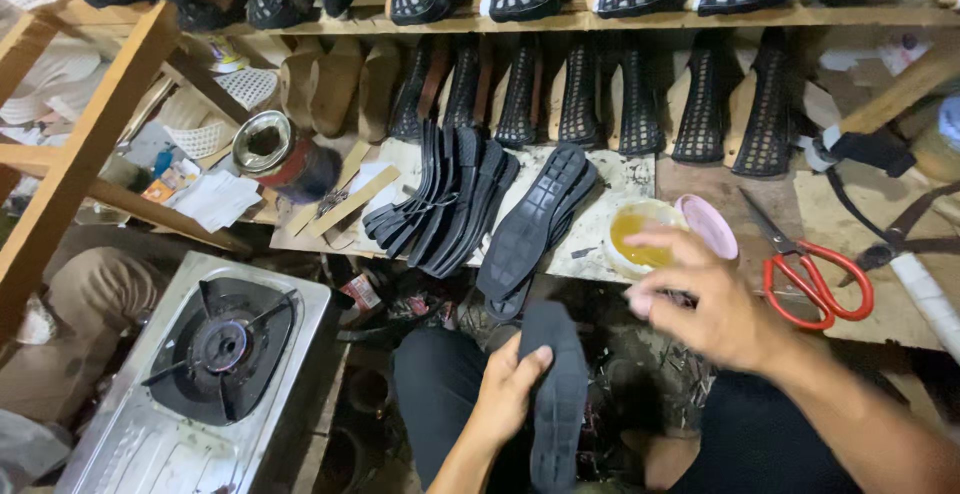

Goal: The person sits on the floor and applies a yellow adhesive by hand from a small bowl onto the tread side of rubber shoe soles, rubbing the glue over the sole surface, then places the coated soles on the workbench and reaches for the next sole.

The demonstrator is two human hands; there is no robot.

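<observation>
My left hand [507,390] grips a black shoe sole [556,394] from its left side, holding it lengthwise above my lap. My right hand [707,296] hovers blurred at the near edge of a white tub of yellow glue [634,228], fingers spread and pointing left; whether it pinches anything small is unclear. A pink lid [709,222] leans at the tub's right side. On the bench lie another black sole [535,220] and a fanned stack of black soles [447,197].
Red-handled scissors [812,272] lie right of the tub. A single-burner gas stove [217,354] sits at lower left, an open tin can [274,151] behind it. Rows of black woven shoe uppers [640,94] fill the wooden shelves, with beige insoles [335,82] beside them.
</observation>
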